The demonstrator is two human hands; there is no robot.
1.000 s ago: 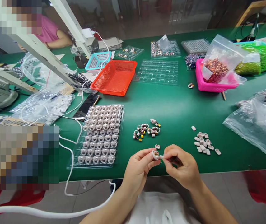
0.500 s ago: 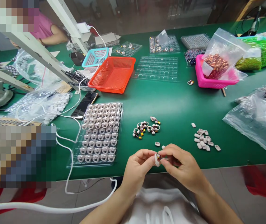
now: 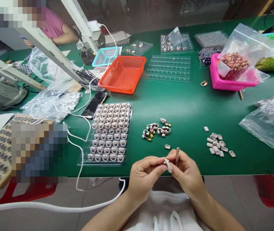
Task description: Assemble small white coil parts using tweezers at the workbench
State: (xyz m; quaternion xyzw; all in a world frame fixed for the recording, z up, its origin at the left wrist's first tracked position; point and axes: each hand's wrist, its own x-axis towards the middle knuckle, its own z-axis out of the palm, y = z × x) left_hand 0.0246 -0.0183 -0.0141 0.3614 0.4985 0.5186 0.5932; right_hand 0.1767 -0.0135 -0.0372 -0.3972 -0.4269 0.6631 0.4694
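Note:
My left hand pinches one side of a small white earbud part, just above the table's front edge. A yellowish bit shows on that part, close to my left fingertips. My right hand is closed at the other side of the same part. A thin brown stick rises upright between the fingers of my right hand. Beyond my hands lies one white oblong cap. Further off is a cluster of earbud parts with curved bands, wires and yellow pieces.
Left of my hands, a clear tray holds rows of whitish shells. More white caps lie to the right, near a plastic bag. Behind stand an orange basket and a pink basket. A white cable crosses the left edge.
The earbud part has turned between my fingers. The brown stick now stands up out of my right hand. The whole view has shifted, with the table things further right.

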